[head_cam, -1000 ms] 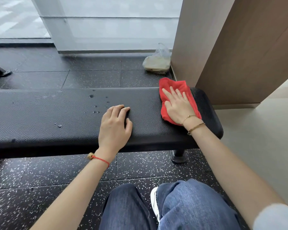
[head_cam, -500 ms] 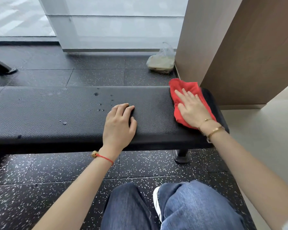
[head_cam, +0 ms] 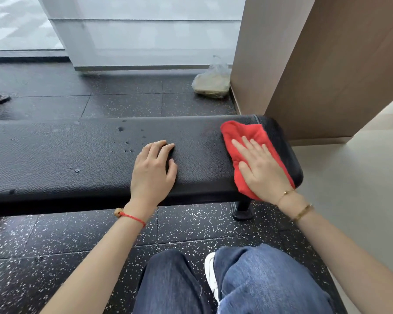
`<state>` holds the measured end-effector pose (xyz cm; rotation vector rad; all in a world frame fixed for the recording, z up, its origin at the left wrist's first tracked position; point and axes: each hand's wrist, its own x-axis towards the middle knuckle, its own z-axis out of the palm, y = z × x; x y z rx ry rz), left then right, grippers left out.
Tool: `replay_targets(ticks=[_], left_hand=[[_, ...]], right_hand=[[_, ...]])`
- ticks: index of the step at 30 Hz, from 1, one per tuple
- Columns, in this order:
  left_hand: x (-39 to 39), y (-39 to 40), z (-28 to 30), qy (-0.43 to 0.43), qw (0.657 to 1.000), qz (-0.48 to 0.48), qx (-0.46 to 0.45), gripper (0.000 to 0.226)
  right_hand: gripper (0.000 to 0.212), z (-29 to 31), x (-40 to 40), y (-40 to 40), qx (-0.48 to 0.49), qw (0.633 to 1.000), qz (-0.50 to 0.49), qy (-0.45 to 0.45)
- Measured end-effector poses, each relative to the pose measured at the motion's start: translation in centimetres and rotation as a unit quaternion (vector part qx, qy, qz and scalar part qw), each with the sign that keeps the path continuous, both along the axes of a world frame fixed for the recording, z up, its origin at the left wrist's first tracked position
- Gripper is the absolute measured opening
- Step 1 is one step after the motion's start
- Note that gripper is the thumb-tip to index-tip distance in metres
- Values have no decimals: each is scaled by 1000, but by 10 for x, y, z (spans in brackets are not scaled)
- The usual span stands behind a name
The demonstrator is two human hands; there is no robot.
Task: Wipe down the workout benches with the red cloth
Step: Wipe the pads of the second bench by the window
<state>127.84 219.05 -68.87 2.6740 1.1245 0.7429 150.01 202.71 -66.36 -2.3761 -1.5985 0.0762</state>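
1. The floor [head_cam: 55,241] is dark rubber tiling flecked with white specks, laid in large squares with thin seams. To my right it gives way to smooth, pale grey flooring [head_cam: 354,200].
2. Behind the bench rises frosted glass walling [head_cam: 145,37], and to the right stands a tall column [head_cam: 327,64] clad in matte brown wood-look panels.
3. The workout bench [head_cam: 77,159] runs across in front of me, a long flat pad of black pebbled vinyl with rounded corners. Its short black leg [head_cam: 242,208] stands on the floor under the right end.
4. My knees [head_cam: 259,279] are bent below the bench in blue denim.
5. My right hand [head_cam: 262,171] lies flat with straight, slightly spread fingers, pressing down on the cloth at the bench's right end. Two thin gold bracelets [head_cam: 302,213] circle that wrist.
6. My left hand [head_cam: 152,171] rests on the bare pad near the middle, fingers loosely curled, holding nothing, well apart from the right. A red string bracelet [head_cam: 132,217] is on its wrist.
7. The red cloth [head_cam: 243,132] is soft, fuzzy and crumpled, bright against the black vinyl, spread from the far edge to the near edge, where it droops a little.
8. A crinkled clear plastic bag [head_cam: 211,83] sits on the floor against the column's base.
9. Small water droplets [head_cam: 127,146] bead on the pad left of my left hand.
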Motion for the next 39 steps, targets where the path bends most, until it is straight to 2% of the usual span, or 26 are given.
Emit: replay_targets(ticks=[4, 8, 16, 21, 25, 33, 39], left_hand=[[1, 0, 0, 2, 1000, -4, 3, 39], [0, 1, -1, -4, 1000, -1, 6, 39], [-1, 0, -2, -9, 1000, 1, 10, 39], [2, -1, -1, 0, 1000, 9, 6, 38], [1, -3, 1, 1, 1000, 12, 5, 39], [1, -6, 7, 3, 1000, 3, -10, 39], [1, -6, 8, 9, 1000, 5, -13, 40]], right_hand=[[56, 5, 47, 25, -36, 993, -108, 25], [56, 6, 56, 43, -45, 988, -146, 33], [56, -6, 27, -38, 12, 995, -101, 23], [55, 5, 54, 24, -34, 992, -119, 26], [55, 10, 45, 69, -57, 994, -90, 26], [58, 5, -31, 40, -39, 997, 65, -1], [57, 10, -31, 63, -61, 997, 54, 10]])
